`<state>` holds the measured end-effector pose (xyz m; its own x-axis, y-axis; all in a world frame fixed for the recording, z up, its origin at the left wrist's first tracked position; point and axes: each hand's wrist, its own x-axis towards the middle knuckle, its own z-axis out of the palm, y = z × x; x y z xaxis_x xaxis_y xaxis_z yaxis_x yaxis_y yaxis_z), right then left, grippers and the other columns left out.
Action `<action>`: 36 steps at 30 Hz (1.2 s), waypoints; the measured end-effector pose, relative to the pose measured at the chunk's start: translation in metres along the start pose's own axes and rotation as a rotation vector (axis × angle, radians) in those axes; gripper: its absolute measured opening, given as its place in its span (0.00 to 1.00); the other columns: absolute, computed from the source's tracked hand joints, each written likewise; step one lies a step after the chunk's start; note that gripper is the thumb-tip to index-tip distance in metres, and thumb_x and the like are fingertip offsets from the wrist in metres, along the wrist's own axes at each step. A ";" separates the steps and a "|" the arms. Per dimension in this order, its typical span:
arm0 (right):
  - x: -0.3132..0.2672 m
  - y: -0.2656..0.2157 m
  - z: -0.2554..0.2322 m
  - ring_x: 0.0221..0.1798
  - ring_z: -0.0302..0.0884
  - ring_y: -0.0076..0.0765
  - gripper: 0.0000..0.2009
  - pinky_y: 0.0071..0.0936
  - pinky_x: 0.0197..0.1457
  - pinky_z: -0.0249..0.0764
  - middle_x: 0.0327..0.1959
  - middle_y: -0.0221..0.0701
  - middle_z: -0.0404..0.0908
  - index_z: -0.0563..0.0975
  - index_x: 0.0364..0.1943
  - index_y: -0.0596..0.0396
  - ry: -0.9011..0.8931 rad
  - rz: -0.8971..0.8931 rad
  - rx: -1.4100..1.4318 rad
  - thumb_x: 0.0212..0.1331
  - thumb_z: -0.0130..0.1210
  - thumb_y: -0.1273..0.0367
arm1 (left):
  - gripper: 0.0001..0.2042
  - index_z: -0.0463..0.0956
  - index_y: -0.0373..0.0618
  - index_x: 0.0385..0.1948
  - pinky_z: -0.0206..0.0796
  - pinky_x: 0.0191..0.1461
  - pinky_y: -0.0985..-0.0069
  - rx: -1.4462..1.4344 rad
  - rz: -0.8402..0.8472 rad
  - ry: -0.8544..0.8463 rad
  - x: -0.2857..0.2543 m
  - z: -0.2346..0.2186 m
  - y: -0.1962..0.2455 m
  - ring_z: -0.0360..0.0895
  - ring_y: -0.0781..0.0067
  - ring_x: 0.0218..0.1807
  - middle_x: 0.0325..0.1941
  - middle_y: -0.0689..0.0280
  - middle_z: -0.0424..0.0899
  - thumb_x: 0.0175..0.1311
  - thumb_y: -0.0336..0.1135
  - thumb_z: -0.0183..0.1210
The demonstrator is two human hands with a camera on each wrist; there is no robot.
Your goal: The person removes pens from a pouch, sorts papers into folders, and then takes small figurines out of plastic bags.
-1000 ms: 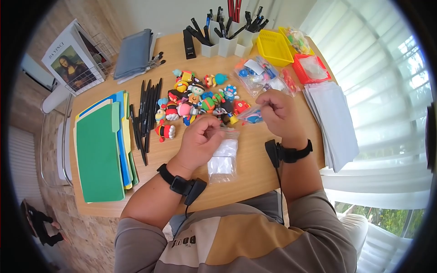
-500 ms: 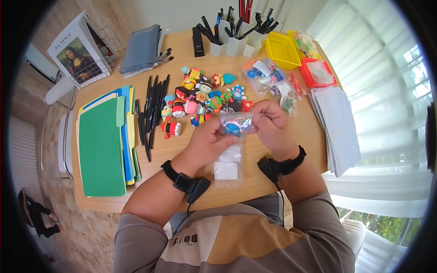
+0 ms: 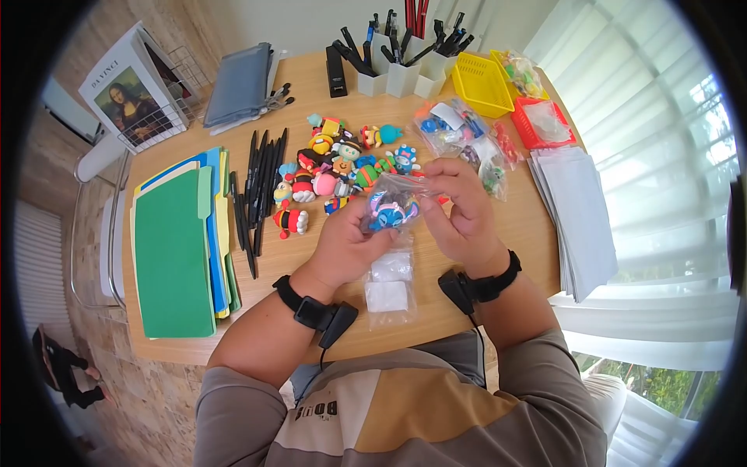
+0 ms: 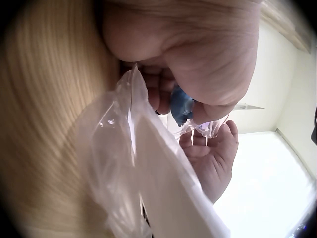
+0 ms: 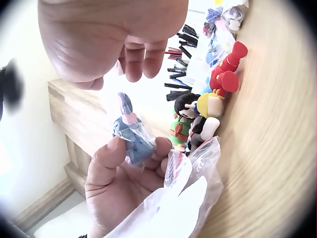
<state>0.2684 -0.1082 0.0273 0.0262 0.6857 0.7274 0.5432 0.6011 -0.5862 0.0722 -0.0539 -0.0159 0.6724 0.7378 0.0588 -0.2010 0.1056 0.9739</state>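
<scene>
A small clear bag with a blue figure [image 3: 387, 215] in it is held between the thumb and fingers of the left hand [image 3: 340, 243]. The figure also shows in the right wrist view, upright in the plastic [image 5: 134, 141]. Close to the bag's upper right side is the right hand [image 3: 464, 214], its fingers loosely bent and parted from the thumb; in the right wrist view a gap separates them from the figure. Below the hands, another clear bag with white inserts [image 3: 387, 296] lies on the wooden table [image 3: 327, 342].
Colourful figures [image 3: 324, 184] lie in a pile beyond the hands, beside black pens [image 3: 264, 179]. Folders [image 3: 171, 257] are at the left, white sheets [image 3: 572, 218] at the right. Filled bags [image 3: 451, 128], a yellow basket [image 3: 482, 86], a red basket [image 3: 523, 124] and pen holders [image 3: 402, 80] stand farther back.
Over the last second the hands came together at the bagged blue figure. Since half a second ago the right fingers have loosened from the bag's right end, and the bag has tilted more upright.
</scene>
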 end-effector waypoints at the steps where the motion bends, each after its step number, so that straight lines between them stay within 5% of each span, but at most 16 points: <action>1: 0.001 -0.002 -0.001 0.48 0.77 0.41 0.15 0.30 0.50 0.74 0.48 0.42 0.76 0.75 0.45 0.59 -0.057 0.002 -0.029 0.52 0.60 0.79 | 0.16 0.73 0.39 0.49 0.70 0.44 0.83 0.024 -0.012 0.011 0.000 0.000 0.001 0.74 0.87 0.41 0.42 0.72 0.79 0.59 0.25 0.61; 9: 0.002 -0.006 0.005 0.47 0.78 0.43 0.12 0.32 0.50 0.75 0.48 0.42 0.76 0.76 0.42 0.59 0.033 0.113 -0.027 0.52 0.60 0.79 | 0.14 0.73 0.39 0.45 0.70 0.43 0.82 0.061 0.035 0.021 0.001 -0.001 -0.007 0.74 0.86 0.40 0.42 0.69 0.80 0.59 0.25 0.62; 17: 0.004 -0.008 -0.002 0.44 0.78 0.39 0.08 0.29 0.46 0.75 0.44 0.39 0.78 0.78 0.35 0.57 -0.156 0.059 -0.046 0.52 0.64 0.74 | 0.18 0.71 0.40 0.53 0.68 0.51 0.81 0.067 -0.026 -0.030 0.000 -0.004 -0.005 0.73 0.84 0.47 0.47 0.71 0.78 0.62 0.23 0.59; 20: 0.002 -0.011 -0.001 0.39 0.78 0.37 0.09 0.27 0.41 0.74 0.39 0.37 0.78 0.79 0.37 0.58 -0.159 0.295 0.097 0.53 0.64 0.73 | 0.16 0.70 0.41 0.51 0.68 0.49 0.80 0.042 0.009 -0.017 0.000 -0.001 -0.004 0.74 0.84 0.46 0.46 0.70 0.78 0.62 0.23 0.59; 24: 0.006 -0.008 -0.005 0.35 0.76 0.35 0.09 0.25 0.36 0.73 0.35 0.36 0.78 0.80 0.38 0.60 -0.163 0.227 0.029 0.54 0.64 0.73 | 0.11 0.71 0.42 0.43 0.68 0.40 0.84 -0.041 0.043 0.080 0.001 -0.001 -0.008 0.72 0.88 0.38 0.39 0.73 0.77 0.60 0.24 0.60; 26: 0.008 -0.006 -0.012 0.34 0.75 0.34 0.07 0.24 0.37 0.71 0.34 0.36 0.77 0.80 0.36 0.62 -0.378 0.305 -0.029 0.55 0.62 0.73 | 0.10 0.70 0.43 0.42 0.68 0.38 0.84 -0.053 0.048 0.083 0.001 -0.002 -0.008 0.72 0.88 0.37 0.38 0.73 0.76 0.60 0.23 0.59; 33: 0.002 0.002 -0.008 0.34 0.73 0.31 0.08 0.26 0.40 0.69 0.30 0.33 0.76 0.81 0.40 0.63 -0.269 0.205 0.326 0.60 0.51 0.77 | 0.11 0.69 0.44 0.43 0.67 0.42 0.82 -0.125 0.035 0.090 -0.001 -0.001 0.000 0.71 0.86 0.40 0.41 0.72 0.75 0.61 0.21 0.56; 36: 0.000 -0.003 -0.009 0.35 0.73 0.27 0.13 0.25 0.39 0.69 0.30 0.32 0.77 0.81 0.43 0.63 -0.242 0.447 0.434 0.61 0.45 0.79 | 0.10 0.69 0.43 0.43 0.66 0.44 0.82 -0.141 0.051 0.074 -0.001 -0.004 0.000 0.71 0.86 0.41 0.41 0.72 0.75 0.61 0.21 0.55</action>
<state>0.2749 -0.1138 0.0319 -0.0459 0.9495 0.3105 0.1350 0.3139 -0.9398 0.0691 -0.0522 -0.0169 0.6055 0.7913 0.0855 -0.3347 0.1556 0.9294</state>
